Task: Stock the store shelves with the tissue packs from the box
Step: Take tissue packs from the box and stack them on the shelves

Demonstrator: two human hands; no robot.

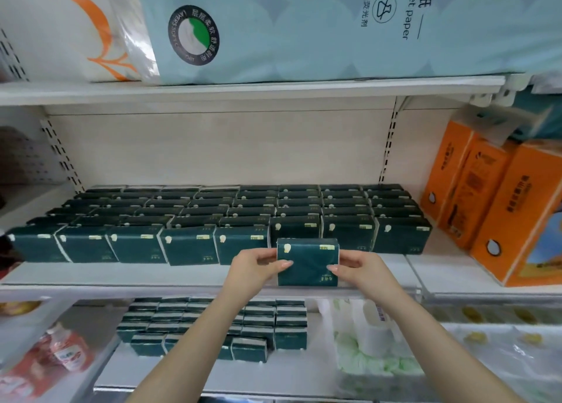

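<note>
A dark green tissue pack point(307, 259) stands upright at the front of the middle shelf point(121, 276), just ahead of the sixth column of packs. My left hand point(255, 265) pinches its left edge and my right hand point(359, 267) pinches its right edge. Behind it, rows of identical green packs point(188, 220) fill the shelf from left to right, several deep. More green packs point(267, 320) lie stacked on the shelf below, partly hidden by my forearms. No box is in view.
Orange tissue boxes point(483, 208) stand at the right of the middle shelf. Large toilet paper bags point(304, 28) sit on the top shelf. Below right are green-white roll packs point(371, 342); below left, red bottles point(67, 351). Bare shelf shows in front of the right columns point(392, 265).
</note>
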